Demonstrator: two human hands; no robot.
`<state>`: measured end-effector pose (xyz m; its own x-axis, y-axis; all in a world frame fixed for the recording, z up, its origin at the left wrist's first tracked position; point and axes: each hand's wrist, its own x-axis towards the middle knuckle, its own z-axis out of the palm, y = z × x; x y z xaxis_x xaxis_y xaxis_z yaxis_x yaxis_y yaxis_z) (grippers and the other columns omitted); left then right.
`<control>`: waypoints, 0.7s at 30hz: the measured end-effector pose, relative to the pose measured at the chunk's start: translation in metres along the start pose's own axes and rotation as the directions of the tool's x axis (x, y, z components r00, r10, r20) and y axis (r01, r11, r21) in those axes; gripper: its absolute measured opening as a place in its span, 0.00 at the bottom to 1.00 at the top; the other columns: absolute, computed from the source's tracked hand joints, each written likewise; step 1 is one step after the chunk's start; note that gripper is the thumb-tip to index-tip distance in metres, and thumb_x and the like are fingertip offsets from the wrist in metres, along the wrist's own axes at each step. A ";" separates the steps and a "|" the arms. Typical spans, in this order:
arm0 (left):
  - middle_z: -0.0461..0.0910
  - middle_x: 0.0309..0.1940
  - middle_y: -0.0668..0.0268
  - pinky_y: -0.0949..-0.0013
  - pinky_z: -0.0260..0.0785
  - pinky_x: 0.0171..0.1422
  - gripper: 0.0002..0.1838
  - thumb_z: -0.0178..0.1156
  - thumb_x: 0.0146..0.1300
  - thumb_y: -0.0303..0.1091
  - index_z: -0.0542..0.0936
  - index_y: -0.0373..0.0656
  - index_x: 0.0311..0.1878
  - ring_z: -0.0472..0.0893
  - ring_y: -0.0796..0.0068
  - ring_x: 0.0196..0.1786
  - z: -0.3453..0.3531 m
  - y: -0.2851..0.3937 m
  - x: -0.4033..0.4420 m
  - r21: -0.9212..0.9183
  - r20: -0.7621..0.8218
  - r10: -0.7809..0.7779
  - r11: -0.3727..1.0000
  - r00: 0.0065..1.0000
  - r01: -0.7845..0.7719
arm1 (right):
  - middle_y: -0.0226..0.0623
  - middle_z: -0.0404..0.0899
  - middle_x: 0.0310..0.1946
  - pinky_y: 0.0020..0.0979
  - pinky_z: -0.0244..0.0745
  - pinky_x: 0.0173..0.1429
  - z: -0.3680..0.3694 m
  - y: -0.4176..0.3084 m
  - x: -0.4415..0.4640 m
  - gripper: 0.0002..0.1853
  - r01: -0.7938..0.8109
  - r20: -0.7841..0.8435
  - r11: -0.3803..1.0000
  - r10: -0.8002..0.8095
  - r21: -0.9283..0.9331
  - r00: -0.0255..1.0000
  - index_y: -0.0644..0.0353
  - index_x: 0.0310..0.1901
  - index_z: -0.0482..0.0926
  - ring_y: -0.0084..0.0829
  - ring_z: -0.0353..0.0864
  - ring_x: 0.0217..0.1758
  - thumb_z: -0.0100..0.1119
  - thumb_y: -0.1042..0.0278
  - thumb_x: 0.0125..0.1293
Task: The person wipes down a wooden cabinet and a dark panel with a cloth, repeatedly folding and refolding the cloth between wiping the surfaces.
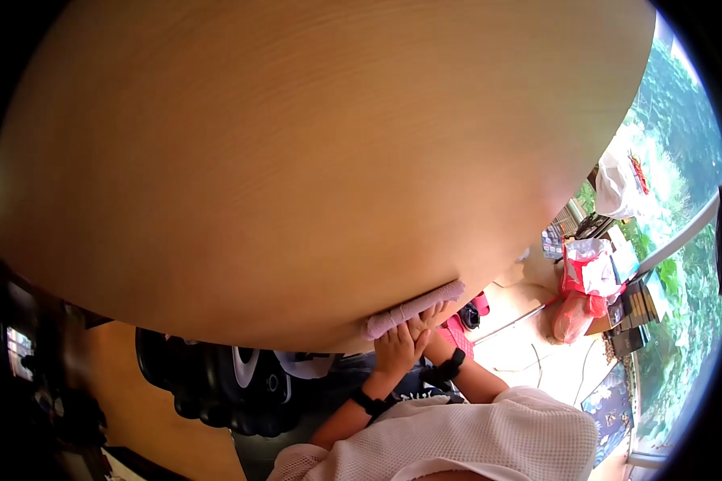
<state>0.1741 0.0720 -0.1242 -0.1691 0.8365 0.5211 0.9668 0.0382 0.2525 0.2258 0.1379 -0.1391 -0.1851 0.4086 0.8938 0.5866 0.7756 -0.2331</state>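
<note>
A folded pinkish-purple cloth (415,309) lies along the near edge of a large, smooth brown tabletop (297,160). My left hand (399,350) rests against the lower side of the cloth, its fingers together and bent over it. Close beside it, touching it, my right hand (430,317) presses on the cloth with its fingers near the cloth's middle. Both wrists wear black bands. The fingertips are partly hidden by the cloth and by each other.
A black padded chair (208,377) stands below the table edge at the left. Red and white bags (590,268), books (640,309) and a white bag (615,186) are by the window at the right. Cables lie on the floor there.
</note>
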 end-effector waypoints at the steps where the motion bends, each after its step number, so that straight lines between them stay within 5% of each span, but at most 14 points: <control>1: 0.73 0.46 0.46 0.48 0.63 0.56 0.35 0.55 0.59 0.57 0.69 0.32 0.55 0.71 0.46 0.52 0.004 0.002 -0.005 -0.005 0.057 -0.054 0.998 0.997 0.055 | 0.39 0.69 0.52 0.46 0.52 0.56 -0.002 0.003 -0.001 0.18 -0.009 0.007 1.000 0.008 0.007 1.000 0.42 0.44 0.79 0.41 0.64 0.52 0.60 0.49 0.50; 5: 0.69 0.50 0.42 0.44 0.59 0.55 0.35 0.57 0.57 0.56 0.67 0.32 0.55 0.69 0.42 0.52 -0.049 0.025 0.049 -0.048 -0.259 0.106 0.991 0.960 -0.122 | 0.45 0.67 0.55 0.49 0.49 0.62 -0.028 0.007 0.072 0.19 0.014 -0.086 1.000 -0.013 0.014 0.996 0.46 0.44 0.79 0.46 0.64 0.56 0.61 0.50 0.51; 10: 0.65 0.53 0.40 0.41 0.51 0.61 0.38 0.55 0.58 0.58 0.65 0.32 0.58 0.65 0.36 0.52 -0.098 0.073 0.115 0.039 -0.453 0.103 0.995 0.886 -0.095 | 0.49 0.68 0.57 0.48 0.49 0.65 -0.077 0.001 0.188 0.22 0.030 -0.225 0.999 -0.021 0.038 0.974 0.47 0.46 0.79 0.47 0.65 0.57 0.61 0.48 0.51; 13: 0.65 0.55 0.40 0.41 0.47 0.65 0.39 0.53 0.59 0.60 0.65 0.32 0.59 0.64 0.36 0.56 -0.058 0.075 0.111 0.004 -0.399 0.099 0.994 0.911 -0.107 | 0.49 0.68 0.56 0.49 0.48 0.66 -0.059 0.034 0.160 0.21 0.083 -0.299 0.997 -0.081 -0.006 0.951 0.47 0.46 0.79 0.48 0.65 0.56 0.60 0.49 0.52; 14: 0.66 0.56 0.43 0.42 0.49 0.65 0.39 0.52 0.59 0.61 0.67 0.31 0.58 0.64 0.40 0.59 -0.040 0.075 0.100 0.150 -0.368 0.132 0.985 0.921 -0.081 | 0.49 0.66 0.56 0.51 0.47 0.66 -0.050 0.052 0.136 0.19 0.117 -0.288 0.992 -0.123 -0.039 0.950 0.47 0.47 0.78 0.49 0.64 0.57 0.59 0.51 0.53; 17: 0.62 0.54 0.35 0.35 0.45 0.64 0.42 0.51 0.60 0.58 0.60 0.25 0.61 0.59 0.30 0.58 0.029 0.074 0.062 -0.099 -0.122 0.058 0.993 0.991 -0.071 | 0.50 0.64 0.56 0.56 0.48 0.64 -0.035 0.095 0.051 0.18 0.062 -0.094 0.986 -0.077 -0.158 0.993 0.48 0.46 0.77 0.51 0.62 0.58 0.57 0.52 0.54; 20: 0.66 0.51 0.34 0.37 0.51 0.62 0.38 0.51 0.61 0.55 0.63 0.26 0.59 0.63 0.29 0.55 0.084 0.070 0.028 -0.108 -0.141 0.183 0.974 0.973 -0.199 | 0.52 0.63 0.56 0.58 0.50 0.62 -0.012 0.136 -0.029 0.19 0.080 -0.047 0.986 -0.088 -0.143 0.995 0.50 0.47 0.76 0.53 0.61 0.59 0.57 0.52 0.55; 21: 0.61 0.55 0.32 0.35 0.47 0.63 0.36 0.51 0.63 0.51 0.60 0.26 0.61 0.60 0.28 0.57 0.092 0.070 0.021 -0.179 -0.150 0.195 0.959 0.969 -0.221 | 0.53 0.63 0.55 0.59 0.51 0.62 -0.021 0.139 -0.034 0.20 0.070 0.091 0.989 -0.059 -0.127 0.994 0.51 0.48 0.76 0.54 0.61 0.59 0.56 0.53 0.55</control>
<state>0.2560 0.1425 -0.1700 -0.0039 0.7361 0.6768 0.9302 -0.2457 0.2725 0.3301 0.2215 -0.1938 -0.2899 0.4043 0.8674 0.6677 0.7348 -0.1194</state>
